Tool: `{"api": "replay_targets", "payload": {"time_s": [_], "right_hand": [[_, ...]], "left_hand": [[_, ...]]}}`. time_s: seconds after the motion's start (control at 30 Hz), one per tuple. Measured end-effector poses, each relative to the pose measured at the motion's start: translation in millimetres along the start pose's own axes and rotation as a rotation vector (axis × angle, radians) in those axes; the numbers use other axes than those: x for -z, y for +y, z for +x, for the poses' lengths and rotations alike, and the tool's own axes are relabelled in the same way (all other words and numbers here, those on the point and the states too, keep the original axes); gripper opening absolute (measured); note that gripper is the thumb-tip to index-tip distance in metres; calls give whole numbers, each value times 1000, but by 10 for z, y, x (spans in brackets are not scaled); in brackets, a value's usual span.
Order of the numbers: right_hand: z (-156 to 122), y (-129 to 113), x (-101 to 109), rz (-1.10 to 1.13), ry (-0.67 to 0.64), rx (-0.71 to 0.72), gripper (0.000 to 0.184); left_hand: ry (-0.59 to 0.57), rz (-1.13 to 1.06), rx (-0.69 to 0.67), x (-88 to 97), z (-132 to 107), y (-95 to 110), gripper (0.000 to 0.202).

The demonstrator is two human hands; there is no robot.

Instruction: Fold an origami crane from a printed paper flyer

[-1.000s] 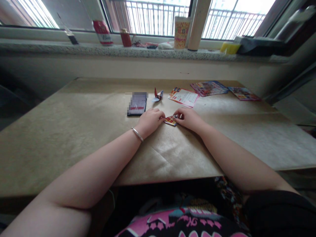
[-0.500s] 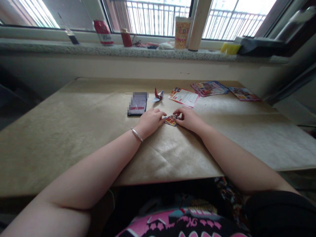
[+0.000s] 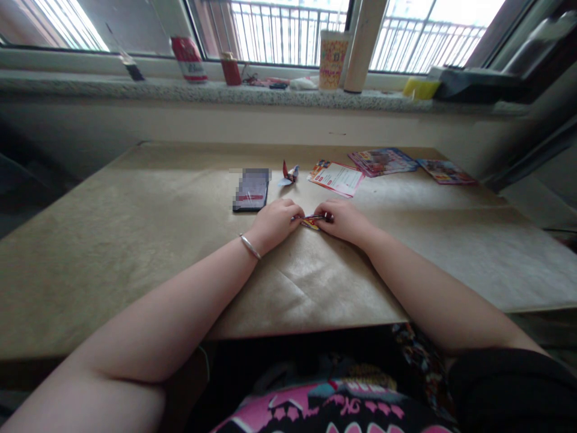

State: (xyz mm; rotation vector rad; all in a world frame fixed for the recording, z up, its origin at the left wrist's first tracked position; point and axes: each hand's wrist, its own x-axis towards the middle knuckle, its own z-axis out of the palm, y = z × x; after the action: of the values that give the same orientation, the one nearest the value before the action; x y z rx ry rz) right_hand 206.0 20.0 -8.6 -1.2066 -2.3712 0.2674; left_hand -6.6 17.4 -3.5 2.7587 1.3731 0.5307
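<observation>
Beige tabletop (image 3: 135, 228) below, folded paper (image 3: 311, 223) runs left to right.

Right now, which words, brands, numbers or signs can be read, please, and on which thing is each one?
"N", apparently: shirt; next letter unclear.
Too blurred: red can, patterned cup, phone.
Too small: white printed sheet, colourful leaflets.
Partly hidden, unreadable: folded paper.
</observation>
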Motion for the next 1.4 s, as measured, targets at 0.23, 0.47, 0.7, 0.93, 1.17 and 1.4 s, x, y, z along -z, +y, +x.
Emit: {"api": "replay_targets", "payload": {"time_s": [0.23,0.47,0.7,0.93,1.17,1.4], "right_hand": [[25,-103,11,-130,-23,-11,12],[24,-47,1,-125,-32,-29,14],[42,-42,24,-138,-58,-38,13],[24,-34,144,-183,-136,-142,10],[23,-20,193,-213,-163,-189,12],[4,-7,268,-245,-216,-219,13]], "left_hand": [[-11,93,8,16,-4,13,20],[-54,139,43,71,-10,4,21],[-90,182,60,119,14,37,20],[-87,180,79,145,-31,27,20],[-81,217,76,126,-17,14,22],[-80,211,90,136,-32,23,21]]}}
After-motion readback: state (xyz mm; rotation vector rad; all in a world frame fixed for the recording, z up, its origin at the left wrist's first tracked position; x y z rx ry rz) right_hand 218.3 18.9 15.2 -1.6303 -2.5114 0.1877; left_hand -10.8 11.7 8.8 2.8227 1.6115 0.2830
